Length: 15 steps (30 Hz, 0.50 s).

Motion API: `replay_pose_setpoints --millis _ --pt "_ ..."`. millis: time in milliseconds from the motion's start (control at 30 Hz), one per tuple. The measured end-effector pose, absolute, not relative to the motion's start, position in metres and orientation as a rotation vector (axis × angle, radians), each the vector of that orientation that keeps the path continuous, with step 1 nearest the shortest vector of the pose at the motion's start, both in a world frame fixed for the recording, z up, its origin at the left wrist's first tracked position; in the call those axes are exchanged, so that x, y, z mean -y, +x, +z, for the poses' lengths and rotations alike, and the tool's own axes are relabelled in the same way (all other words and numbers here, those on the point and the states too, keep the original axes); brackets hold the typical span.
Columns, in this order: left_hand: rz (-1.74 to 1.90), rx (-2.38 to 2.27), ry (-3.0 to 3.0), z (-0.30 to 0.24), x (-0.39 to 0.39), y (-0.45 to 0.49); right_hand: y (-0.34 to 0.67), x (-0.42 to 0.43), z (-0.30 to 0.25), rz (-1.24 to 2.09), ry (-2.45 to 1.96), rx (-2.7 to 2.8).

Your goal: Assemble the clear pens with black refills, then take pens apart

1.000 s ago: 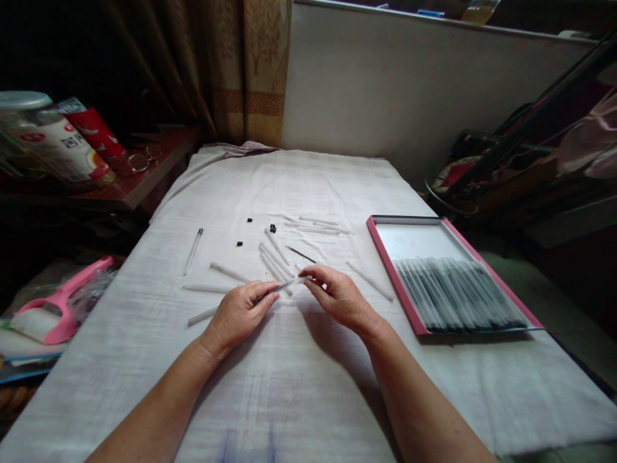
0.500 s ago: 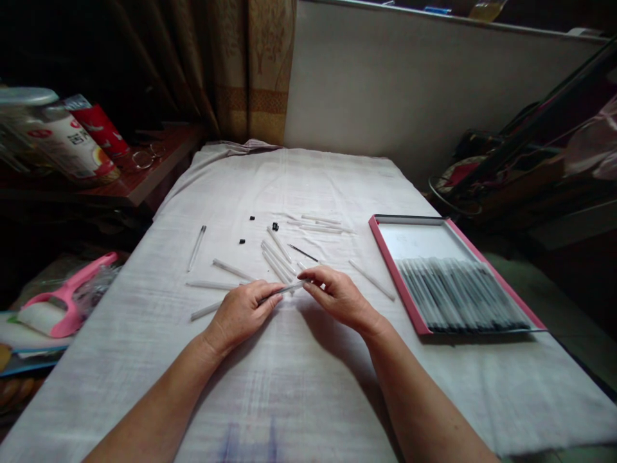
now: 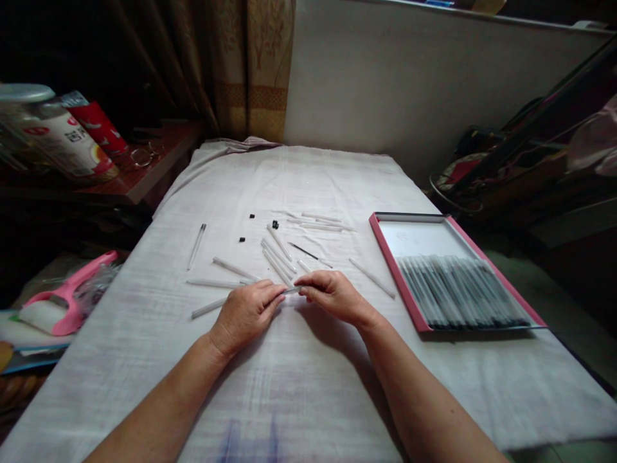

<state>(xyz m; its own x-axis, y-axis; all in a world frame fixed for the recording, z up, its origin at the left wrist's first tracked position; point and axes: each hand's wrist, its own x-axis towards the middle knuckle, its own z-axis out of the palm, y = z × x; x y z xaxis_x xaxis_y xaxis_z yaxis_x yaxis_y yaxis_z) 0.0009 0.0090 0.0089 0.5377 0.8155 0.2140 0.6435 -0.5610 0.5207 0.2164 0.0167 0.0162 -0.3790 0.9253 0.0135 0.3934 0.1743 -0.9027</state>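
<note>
My left hand (image 3: 250,307) is closed on one end of a slim, clear pen (image 3: 291,290). The fingertips of my right hand (image 3: 332,294) pinch its other end, so the pen spans the small gap between both hands. Most of it is hidden by my fingers. Beyond them lie several clear pen barrels (image 3: 277,265) and a dark ink refill (image 3: 303,250). Small black plugs (image 3: 275,224) sit farther back. A clear pen with a dark end (image 3: 196,247) rests at the left, and another clear barrel (image 3: 372,278) lies right of my right hand.
A pink-edged box (image 3: 393,273) at the right holds a row of pens (image 3: 457,292). White cloth (image 3: 308,386) covers the table. Past its left edge are a pink-handled object (image 3: 72,289) and a side table with a jar (image 3: 72,141) and glasses (image 3: 142,156).
My hands have drawn closer together along the pen, the left shifting slightly right. Less of the pen shows between them.
</note>
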Motion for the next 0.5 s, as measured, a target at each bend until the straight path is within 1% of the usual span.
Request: replay_pose_setpoints --millis 233,433,500 --pt "0.749 -1.197 2.378 0.003 -0.008 0.006 0.217 -0.018 0.015 1.199 -1.184 1.775" --pt "1.027 -1.07 2.268 0.005 -0.012 0.015 0.208 -0.016 0.015 1.382 -1.048 1.558" --pt "1.067 -1.053 2.218 0.005 -0.013 0.016 0.203 -0.017 0.016 1.42 -1.01 1.486"
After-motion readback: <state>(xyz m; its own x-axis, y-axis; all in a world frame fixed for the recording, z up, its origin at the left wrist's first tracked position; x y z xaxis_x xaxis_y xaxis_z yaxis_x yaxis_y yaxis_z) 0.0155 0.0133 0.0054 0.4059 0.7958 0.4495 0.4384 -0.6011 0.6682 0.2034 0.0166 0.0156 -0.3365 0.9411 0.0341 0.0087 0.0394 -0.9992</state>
